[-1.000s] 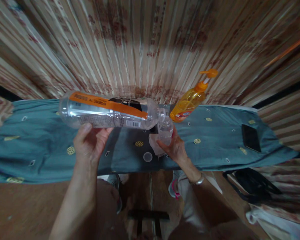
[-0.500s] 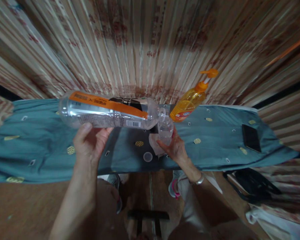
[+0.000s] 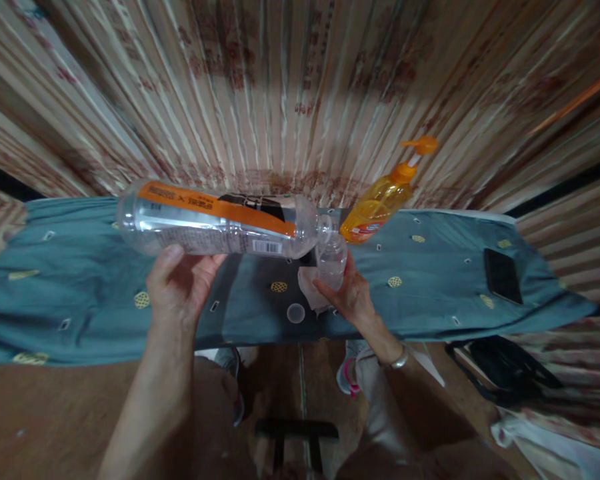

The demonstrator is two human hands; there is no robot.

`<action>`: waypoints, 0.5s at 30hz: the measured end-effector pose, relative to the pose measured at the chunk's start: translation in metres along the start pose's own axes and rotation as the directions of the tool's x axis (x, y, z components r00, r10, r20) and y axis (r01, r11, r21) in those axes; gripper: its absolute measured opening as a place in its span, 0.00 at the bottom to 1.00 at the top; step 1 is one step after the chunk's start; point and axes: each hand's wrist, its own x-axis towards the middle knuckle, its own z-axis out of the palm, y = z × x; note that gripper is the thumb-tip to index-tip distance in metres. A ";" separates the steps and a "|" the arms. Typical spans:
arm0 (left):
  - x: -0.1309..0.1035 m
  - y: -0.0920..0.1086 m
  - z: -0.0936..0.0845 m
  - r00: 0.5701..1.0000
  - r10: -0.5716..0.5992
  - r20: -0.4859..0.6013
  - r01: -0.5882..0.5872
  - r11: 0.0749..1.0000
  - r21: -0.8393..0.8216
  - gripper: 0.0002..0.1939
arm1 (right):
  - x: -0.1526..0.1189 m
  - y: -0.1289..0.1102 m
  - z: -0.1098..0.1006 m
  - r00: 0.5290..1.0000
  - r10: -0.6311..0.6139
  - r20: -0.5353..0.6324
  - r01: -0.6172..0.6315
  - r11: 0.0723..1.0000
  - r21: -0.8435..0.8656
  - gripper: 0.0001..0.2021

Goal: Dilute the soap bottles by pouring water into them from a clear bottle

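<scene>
My left hand (image 3: 183, 280) grips a large clear plastic bottle (image 3: 215, 223) from below, its orange, silver and black label facing me. The bottle lies nearly level, its open neck pointing right. Close against that neck is the mouth of a small clear bottle (image 3: 332, 262), which my right hand (image 3: 351, 290) holds with thumb and fingers wrapped round it. Whether the two mouths touch, I cannot tell. A pale, partly hidden piece, perhaps paper (image 3: 308, 288), shows beside the small bottle. Below it on the cloth lies a small round clear cap (image 3: 295, 313).
An orange pump bottle (image 3: 377, 207) with yellow liquid stands behind my right hand. A black phone (image 3: 502, 275) lies at the right on the teal patterned cloth (image 3: 250, 313). Pleated curtains (image 3: 280, 100) hang behind the table. A black bag (image 3: 505, 370) is at the lower right.
</scene>
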 end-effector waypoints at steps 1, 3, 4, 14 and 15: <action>0.000 0.000 0.000 1.000 0.002 0.002 -0.002 1.000 0.006 0.27 | 0.000 0.000 0.000 1.000 0.003 0.002 -0.003 1.000 -0.001 0.45; 0.000 0.000 0.000 1.000 0.004 0.007 -0.004 1.000 0.008 0.27 | 0.000 0.000 -0.001 1.000 0.015 0.009 -0.015 1.000 -0.002 0.45; 0.000 0.000 0.000 1.000 0.002 0.010 -0.002 1.000 0.006 0.27 | -0.001 0.000 -0.001 1.000 0.021 0.013 -0.021 1.000 -0.002 0.45; 0.001 -0.001 -0.002 1.000 0.002 0.012 -0.002 1.000 -0.017 0.27 | -0.001 -0.002 -0.002 0.999 0.029 0.021 -0.029 1.000 -0.002 0.45; 0.001 -0.001 -0.002 1.000 0.002 0.011 -0.002 1.000 -0.023 0.27 | -0.001 -0.003 -0.002 0.999 0.029 0.020 -0.029 1.000 -0.004 0.45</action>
